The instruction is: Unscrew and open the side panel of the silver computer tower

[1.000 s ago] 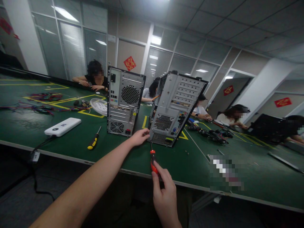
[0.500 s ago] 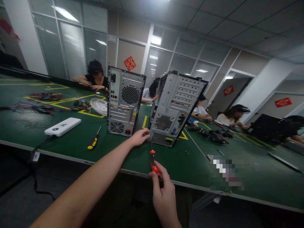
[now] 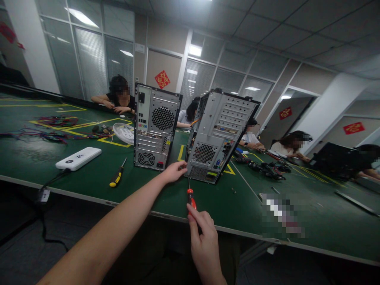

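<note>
My right hand [image 3: 204,233] is closed round the handle of a red and black screwdriver [image 3: 190,194]. Its shaft points away from me, the tip at the lower left corner of a tilted computer case [image 3: 221,118]. My left hand [image 3: 175,171] grips that same corner with bent fingers, close beside the screwdriver's tip; the exact contact is partly hidden. A second computer case [image 3: 157,130] stands upright to the left, its back panel facing me. Farther left, a yellow and black screwdriver [image 3: 117,174] lies on the green table [image 3: 142,194].
A white power bank [image 3: 78,158] with a black cable lies at left. Behind it are bundles of thin wires [image 3: 56,120] and a clear round plastic dish [image 3: 123,132]. Black cables [image 3: 270,170] and a metal strip [image 3: 356,202] lie at right. Several people sit across the table.
My right hand has slid a little forward along the screwdriver's handle, and the handle has turned slightly. My left hand and both computer cases have stayed in place.
</note>
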`<state>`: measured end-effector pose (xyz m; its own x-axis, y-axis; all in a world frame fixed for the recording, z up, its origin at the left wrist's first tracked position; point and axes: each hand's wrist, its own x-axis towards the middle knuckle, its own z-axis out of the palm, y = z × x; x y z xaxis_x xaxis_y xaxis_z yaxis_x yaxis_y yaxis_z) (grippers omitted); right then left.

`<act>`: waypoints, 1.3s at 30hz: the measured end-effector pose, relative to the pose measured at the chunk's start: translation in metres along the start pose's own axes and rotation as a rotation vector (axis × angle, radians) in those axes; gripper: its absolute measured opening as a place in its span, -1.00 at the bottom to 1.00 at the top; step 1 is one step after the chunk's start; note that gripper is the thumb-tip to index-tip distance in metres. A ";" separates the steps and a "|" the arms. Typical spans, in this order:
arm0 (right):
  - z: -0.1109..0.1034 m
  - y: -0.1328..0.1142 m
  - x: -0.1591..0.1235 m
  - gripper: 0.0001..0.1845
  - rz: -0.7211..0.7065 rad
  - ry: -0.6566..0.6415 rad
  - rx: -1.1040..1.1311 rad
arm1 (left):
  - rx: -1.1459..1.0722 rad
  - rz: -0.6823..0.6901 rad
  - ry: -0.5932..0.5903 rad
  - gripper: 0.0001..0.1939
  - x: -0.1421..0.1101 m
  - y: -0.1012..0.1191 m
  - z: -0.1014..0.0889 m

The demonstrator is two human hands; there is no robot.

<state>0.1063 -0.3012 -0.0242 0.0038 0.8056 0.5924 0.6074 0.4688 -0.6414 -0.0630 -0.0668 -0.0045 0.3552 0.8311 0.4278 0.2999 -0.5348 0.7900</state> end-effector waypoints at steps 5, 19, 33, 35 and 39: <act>0.005 0.003 -0.002 -0.53 0.112 0.079 0.026 | 0.000 0.002 0.001 -0.83 0.001 -0.003 0.000; 0.001 0.002 -0.002 -0.52 0.183 0.040 0.049 | 0.020 -0.004 -0.001 -0.85 -0.001 0.005 -0.001; 0.002 -0.001 -0.001 -0.66 0.023 0.036 0.019 | -0.007 -0.006 0.017 -0.85 -0.001 0.003 -0.001; 0.003 0.001 -0.002 -0.63 0.043 0.033 0.026 | -0.009 -0.008 0.014 -0.85 -0.001 0.002 0.000; 0.005 0.003 -0.004 -0.58 0.097 0.017 0.065 | -0.010 -0.012 -0.003 -0.84 -0.001 0.003 -0.001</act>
<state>0.1038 -0.3010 -0.0308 0.0733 0.8423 0.5340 0.5510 0.4121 -0.7257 -0.0631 -0.0695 -0.0020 0.3540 0.8370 0.4173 0.2954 -0.5234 0.7992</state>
